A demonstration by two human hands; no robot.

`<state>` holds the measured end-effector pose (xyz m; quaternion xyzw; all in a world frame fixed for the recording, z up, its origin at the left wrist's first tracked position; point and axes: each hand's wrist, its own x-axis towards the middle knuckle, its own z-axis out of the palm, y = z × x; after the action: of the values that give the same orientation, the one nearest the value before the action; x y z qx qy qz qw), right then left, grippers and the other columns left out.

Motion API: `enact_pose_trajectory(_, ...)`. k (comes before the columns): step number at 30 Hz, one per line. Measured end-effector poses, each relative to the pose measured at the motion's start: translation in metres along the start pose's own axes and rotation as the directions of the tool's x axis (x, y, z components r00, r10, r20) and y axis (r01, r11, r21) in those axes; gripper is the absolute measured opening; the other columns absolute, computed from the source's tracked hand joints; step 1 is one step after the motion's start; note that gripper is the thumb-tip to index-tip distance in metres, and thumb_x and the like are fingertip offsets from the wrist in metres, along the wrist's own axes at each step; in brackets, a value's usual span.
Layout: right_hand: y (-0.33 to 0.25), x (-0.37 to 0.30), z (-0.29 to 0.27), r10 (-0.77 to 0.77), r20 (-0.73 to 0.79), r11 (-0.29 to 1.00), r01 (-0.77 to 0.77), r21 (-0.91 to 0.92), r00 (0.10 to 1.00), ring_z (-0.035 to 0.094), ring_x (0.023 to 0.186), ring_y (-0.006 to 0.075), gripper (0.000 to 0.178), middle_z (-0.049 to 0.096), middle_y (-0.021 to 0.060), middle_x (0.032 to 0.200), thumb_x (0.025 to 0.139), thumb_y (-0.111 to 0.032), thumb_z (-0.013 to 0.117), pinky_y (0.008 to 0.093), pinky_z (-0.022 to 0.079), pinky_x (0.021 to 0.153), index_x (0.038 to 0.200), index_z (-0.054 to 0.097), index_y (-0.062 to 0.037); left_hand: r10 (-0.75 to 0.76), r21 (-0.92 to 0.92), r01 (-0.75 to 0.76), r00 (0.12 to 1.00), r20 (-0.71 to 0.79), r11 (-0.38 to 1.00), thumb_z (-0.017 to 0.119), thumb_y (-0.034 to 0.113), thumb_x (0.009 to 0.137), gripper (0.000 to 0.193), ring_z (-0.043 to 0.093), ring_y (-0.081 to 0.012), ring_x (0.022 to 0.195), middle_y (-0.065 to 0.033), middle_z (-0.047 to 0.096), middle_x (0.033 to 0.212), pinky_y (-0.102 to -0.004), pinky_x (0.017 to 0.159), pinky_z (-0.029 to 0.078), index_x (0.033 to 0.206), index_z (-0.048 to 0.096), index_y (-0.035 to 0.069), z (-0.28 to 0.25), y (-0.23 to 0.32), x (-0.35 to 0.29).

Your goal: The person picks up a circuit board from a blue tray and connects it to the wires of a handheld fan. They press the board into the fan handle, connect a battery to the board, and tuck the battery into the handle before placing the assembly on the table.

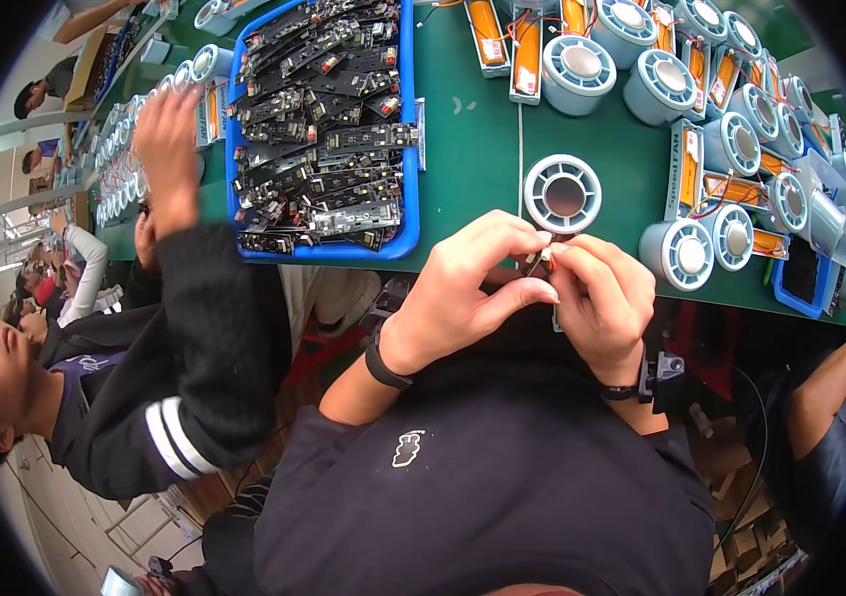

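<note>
My left hand (467, 283) and my right hand (602, 298) meet in front of my chest at the table's near edge. Their fingertips are closed around a small white wire connector (544, 256) with thin dark and red wires; the fingers hide much of it. Just beyond my fingertips, a light-blue round fan part (563, 195) rests on the green table, its spoked ring and dark centre facing up. Whether the wires run into this fan part cannot be made out.
A blue tray (409, 199) heaped with black circuit boards stands left of my hands. Several light-blue fan units (579, 72) with orange batteries crowd the table's back and right. A small blue bin (802, 280) sits far right. On the left a co-worker's hand (169, 149) reaches over the table.
</note>
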<state>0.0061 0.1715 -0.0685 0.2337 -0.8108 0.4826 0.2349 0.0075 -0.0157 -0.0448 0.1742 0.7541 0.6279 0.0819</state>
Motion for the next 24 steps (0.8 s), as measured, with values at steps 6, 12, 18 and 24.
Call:
enact_pose_trajectory(6,0.006,0.009,-0.01,-0.023,0.116,0.999,0.027,-0.036,0.993,0.069,0.067,0.027,0.017,0.07,0.0139,0.084,0.075,0.009,0.075,0.034,0.055,0.058,0.088,0.067,0.0017,0.007,0.148,-0.024,0.994,0.113,0.989,0.081,-0.002,0.084,0.037,0.07,-0.0207,0.1,-0.0148,0.064,0.114,-0.0295,0.075,0.066,0.115,0.063,-0.005,-0.008,0.005,0.007)
enact_pose_trajectory(12,0.007,0.01,-0.011,-0.038,0.115,0.999,0.033,0.039,0.993,0.07,0.068,0.0271,0.017,0.07,0.012,0.08,0.073,0.009,0.074,0.0355,0.057,0.06,0.084,0.065,-0.0007,0.044,0.017,-0.048,0.987,0.158,0.999,0.08,0.006,0.086,0.028,0.067,-0.0304,0.091,-0.0151,0.064,0.102,-0.0383,0.077,0.056,0.106,0.063,-0.001,-0.01,0.005,0.013)
enact_pose_trajectory(18,0.009,-0.002,-0.01,-0.084,0.106,0.993,0.074,0.094,0.991,0.07,0.07,0.0273,0.014,0.072,0.0099,0.085,0.077,0.002,0.074,0.0353,0.055,0.059,0.087,0.065,-0.0015,-0.005,0.097,-0.014,0.98,0.197,0.995,0.078,0.001,0.087,0.027,0.071,-0.0223,0.092,-0.014,0.068,0.102,-0.0335,0.074,0.06,0.11,0.064,-0.003,-0.015,0.01,0.01)
enact_pose_trajectory(24,-0.039,0.001,-0.042,0.265,0.262,0.962,-0.273,-0.008,0.928,0.068,0.068,0.0296,0.014,0.068,0.0125,0.08,0.088,-0.009,0.073,0.038,0.054,0.059,0.087,0.063,0.0002,-0.261,0.259,0.252,0.965,-0.001,0.932,0.076,0.005,0.091,0.024,0.073,-0.0178,0.088,-0.0122,0.071,0.098,-0.0319,0.07,0.061,0.112,0.065,-0.002,-0.01,0.021,0.005)
